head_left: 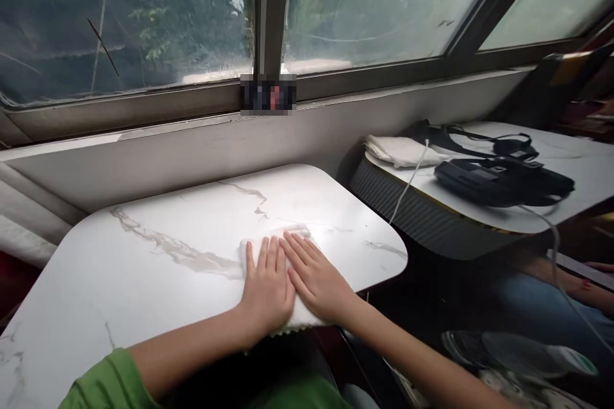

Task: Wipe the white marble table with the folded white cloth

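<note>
A white cloth (300, 314) lies on the white marble-patterned table (192, 217), close to its front edge, with part of it reaching over that edge. My left hand (267, 284) rests flat on the cloth with its fingers stretched forward and slightly apart. Beside it on the right, my right hand (319, 278) also lies flat on the cloth, its fingers pointing up and to the left. The two hands touch near the thumbs.
Behind the table runs a wall ledge below large windows (374, 6). On a second table (590, 153) at the right are a folded white cloth (403, 151), a black strapped bag (499, 180) and a white cable (410, 182). Another person's legs (551, 297) show at the lower right.
</note>
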`<act>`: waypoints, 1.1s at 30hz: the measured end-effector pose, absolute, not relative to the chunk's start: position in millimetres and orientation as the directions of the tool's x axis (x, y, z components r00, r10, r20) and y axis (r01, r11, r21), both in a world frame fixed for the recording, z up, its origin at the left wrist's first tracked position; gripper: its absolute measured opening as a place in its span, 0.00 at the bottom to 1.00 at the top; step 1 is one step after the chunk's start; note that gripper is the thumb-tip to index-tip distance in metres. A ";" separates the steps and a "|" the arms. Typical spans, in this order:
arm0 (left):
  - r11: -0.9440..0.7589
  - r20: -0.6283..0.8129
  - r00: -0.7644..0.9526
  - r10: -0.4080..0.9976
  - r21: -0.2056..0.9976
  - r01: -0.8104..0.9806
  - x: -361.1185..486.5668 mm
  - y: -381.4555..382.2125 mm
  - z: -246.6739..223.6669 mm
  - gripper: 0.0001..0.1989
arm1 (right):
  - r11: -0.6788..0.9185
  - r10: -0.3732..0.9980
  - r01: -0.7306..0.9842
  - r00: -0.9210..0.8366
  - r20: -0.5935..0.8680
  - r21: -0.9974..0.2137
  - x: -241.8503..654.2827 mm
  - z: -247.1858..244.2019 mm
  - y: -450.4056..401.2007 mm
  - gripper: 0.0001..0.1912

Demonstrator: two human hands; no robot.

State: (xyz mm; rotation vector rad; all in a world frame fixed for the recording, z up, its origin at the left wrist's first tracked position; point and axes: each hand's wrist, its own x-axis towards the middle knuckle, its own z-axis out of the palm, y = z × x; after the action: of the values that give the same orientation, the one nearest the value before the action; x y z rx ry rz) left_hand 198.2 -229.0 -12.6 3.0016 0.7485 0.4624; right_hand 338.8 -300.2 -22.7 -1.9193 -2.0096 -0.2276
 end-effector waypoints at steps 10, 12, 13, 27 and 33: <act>-0.834 0.190 0.813 0.550 0.161 0.527 267.0 -162.4 -3.6 0.28 | 0.042 0.971 0.984 0.001 0.240 -0.173 409.8 -22.0 -220.6 0.28; -0.814 0.189 0.792 0.580 0.167 0.556 293.8 -120.1 -1.3 0.27 | 0.020 0.976 0.987 0.014 0.215 -0.159 430.8 -17.2 -175.2 0.28; -0.807 0.188 0.785 0.590 0.164 0.567 306.1 -98.7 0.0 0.26 | -0.004 0.976 0.989 0.036 0.214 -0.150 439.1 -15.1 -153.2 0.28; -0.833 0.173 0.816 0.552 0.079 0.547 342.6 -100.7 -3.2 0.27 | 0.059 0.978 0.987 -0.028 0.207 -0.148 483.3 -19.4 -167.6 0.30; -0.951 0.163 0.937 0.308 0.019 0.309 305.3 -225.9 0.5 0.31 | 0.137 0.957 0.981 -0.094 0.274 -0.140 456.9 -16.8 -318.0 0.32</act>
State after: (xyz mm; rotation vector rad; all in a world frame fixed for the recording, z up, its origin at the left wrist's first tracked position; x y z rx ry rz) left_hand 305.3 -225.9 0.5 3.0989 0.4936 0.2591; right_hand 456.9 -318.0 -16.8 -1.8833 -2.1211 -0.1130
